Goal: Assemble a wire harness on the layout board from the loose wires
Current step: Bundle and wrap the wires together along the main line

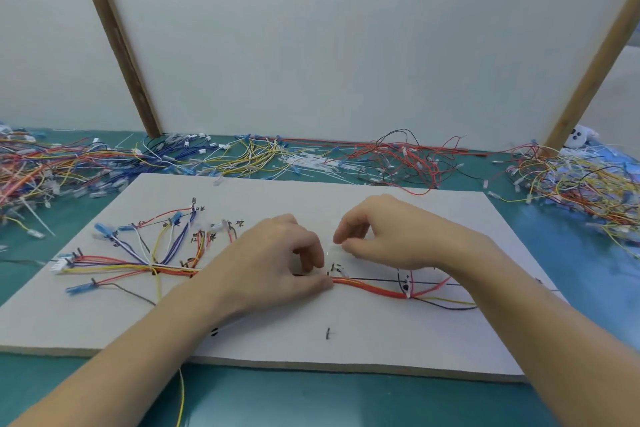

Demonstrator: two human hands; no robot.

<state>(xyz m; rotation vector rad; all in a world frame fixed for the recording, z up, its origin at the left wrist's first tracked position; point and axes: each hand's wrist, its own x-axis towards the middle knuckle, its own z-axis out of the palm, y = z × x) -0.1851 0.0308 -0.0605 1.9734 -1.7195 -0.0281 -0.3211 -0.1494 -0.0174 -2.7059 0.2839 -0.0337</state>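
Lying flat on the green counter (311,399), the white layout board (346,329) carried a half-built wire harness (374,288): a tight orange-red trunk ran across its middle, bound by a white tie (408,289) toward the right, where red, yellow and black strands split off. At the left the trunk fanned out into blue, white, yellow and red wires ending in blue terminals (104,229), hooked round small dark pegs beside handwritten marks. The left hand (277,263) pinched the trunk near the board's centre. The right hand (391,236) hovered just beside it, fingers curled round something small and pale, too blurred to name. Loose wires (242,152) lay heaped along the counter's far edge
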